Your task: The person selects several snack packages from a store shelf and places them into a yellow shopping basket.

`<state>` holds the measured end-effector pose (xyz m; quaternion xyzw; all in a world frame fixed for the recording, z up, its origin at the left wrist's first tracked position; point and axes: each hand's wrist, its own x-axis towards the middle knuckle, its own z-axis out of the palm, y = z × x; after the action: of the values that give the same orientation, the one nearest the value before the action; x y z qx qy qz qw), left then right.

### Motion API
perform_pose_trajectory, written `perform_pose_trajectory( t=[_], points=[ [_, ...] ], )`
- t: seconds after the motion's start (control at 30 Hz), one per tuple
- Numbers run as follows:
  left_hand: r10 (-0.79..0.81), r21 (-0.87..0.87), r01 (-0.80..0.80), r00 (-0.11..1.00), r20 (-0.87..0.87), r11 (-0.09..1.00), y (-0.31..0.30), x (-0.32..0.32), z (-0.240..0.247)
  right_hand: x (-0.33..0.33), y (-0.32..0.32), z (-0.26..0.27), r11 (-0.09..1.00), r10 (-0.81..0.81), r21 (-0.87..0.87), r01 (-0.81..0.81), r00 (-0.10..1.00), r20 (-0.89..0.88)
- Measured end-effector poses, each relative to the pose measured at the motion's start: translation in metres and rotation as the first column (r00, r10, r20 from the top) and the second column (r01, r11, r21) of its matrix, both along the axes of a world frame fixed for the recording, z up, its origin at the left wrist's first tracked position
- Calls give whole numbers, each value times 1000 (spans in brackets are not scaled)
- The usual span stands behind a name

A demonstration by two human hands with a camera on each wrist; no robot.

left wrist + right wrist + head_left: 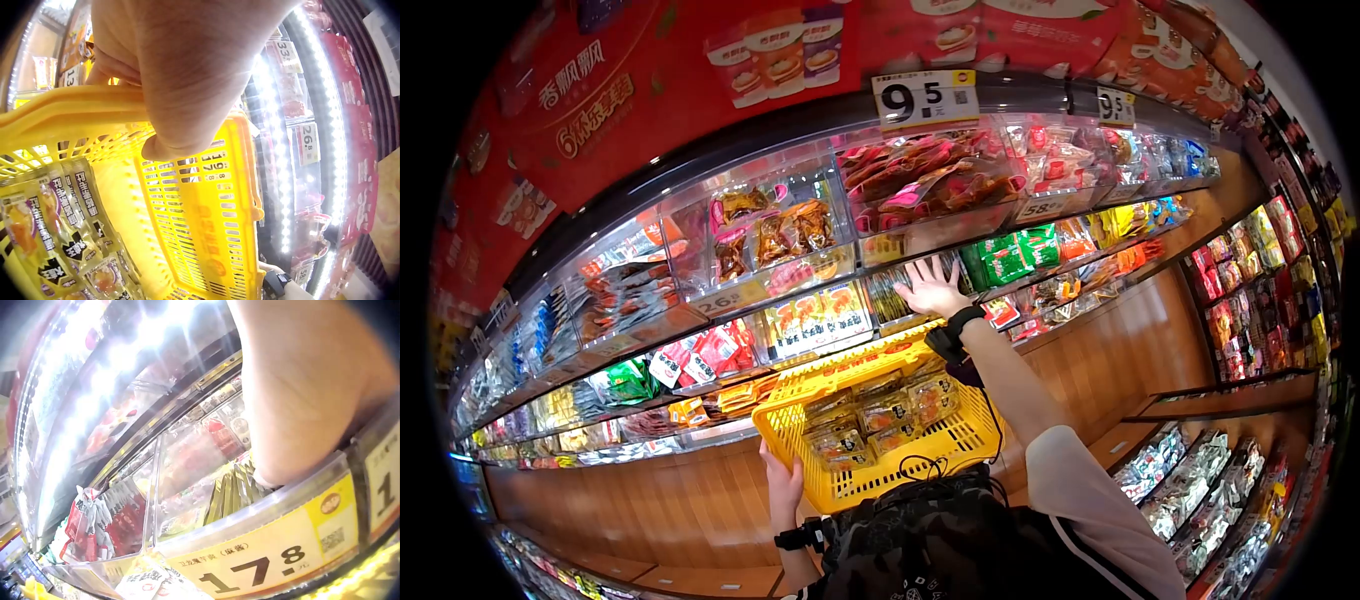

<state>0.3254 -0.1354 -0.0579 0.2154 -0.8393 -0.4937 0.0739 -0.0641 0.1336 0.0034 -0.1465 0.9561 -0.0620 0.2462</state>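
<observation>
At the basket's left side my left hand [782, 485] grips the rim of a yellow shopping basket [795, 405], its thumb inside the wall in the left wrist view. Several flat snack packets [887, 411], gold and clear with printed fronts, lie in the basket. My right hand [935, 290] reaches to the shelf beyond it, fingers spread, over a clear bin of upright gold packets [234, 490]. In the right wrist view that hand overlaps the bin's front edge, above a 17.8 price label [250, 565]; its fingertips are hidden there.
An upper row of clear bins [775, 240] with bagged snacks overhangs the lower row. Green packets [1015, 255] lie right of my right hand, and a printed white-and-yellow pack [818, 318] stands to its left. More stocked racks [1200, 490] stand at the right.
</observation>
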Motion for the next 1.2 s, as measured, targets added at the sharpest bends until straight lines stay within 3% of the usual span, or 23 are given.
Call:
perform_pose_trajectory(
  t=[0.07, 0.13, 0.2, 0.33, 0.53, 0.63, 0.83, 1.0, 1.13, 1.2],
  points=[
    [-3, 1, 3, 1000, -11, 1000, -1, 2, -4, 4, -2, 9, 999, -28, -43, 27, 999, -22],
    [-6, 28, 6, 1000, 2, 1000, -4, 2, -8, 7, -8, 4, 993, -78, -102, 58, 977, -198],
    [-23, -8, 23, 999, -31, 1000, -7, 3, -14, 9, -16, 6, 991, -22, -130, -17, 957, -290],
    [-18, -17, 18, 999, -28, 1000, -5, 2, -8, 6, -21, -10, 981, 75, -163, -104, 982, -174],
    [-7, -79, 7, 1000, -2, 997, -8, 3, -20, 3, -22, -6, 990, 75, -109, -90, 989, -129],
    [6, -12, -6, 1000, -23, 1000, -8, 3, -22, 0, -18, -5, 992, 76, -96, -86, 991, -109],
    [14, -100, -19, 999, -48, 995, -4, 1, -16, 1, -18, -5, 993, 65, -92, -77, 989, -131],
    [26, -48, -29, 998, -64, 998, 1, -1, -4, -1, -16, -8, 987, 90, -121, -105, 988, -122],
    [19, -47, -24, 995, -97, 999, -3, 1, -19, -3, -4, 3, 998, 59, -3, -63, 958, -280],
    [32, -72, -37, 997, -74, 997, -3, 1, -18, -7, 13, -8, 991, -30, -131, -8, 956, -291]
  ],
)
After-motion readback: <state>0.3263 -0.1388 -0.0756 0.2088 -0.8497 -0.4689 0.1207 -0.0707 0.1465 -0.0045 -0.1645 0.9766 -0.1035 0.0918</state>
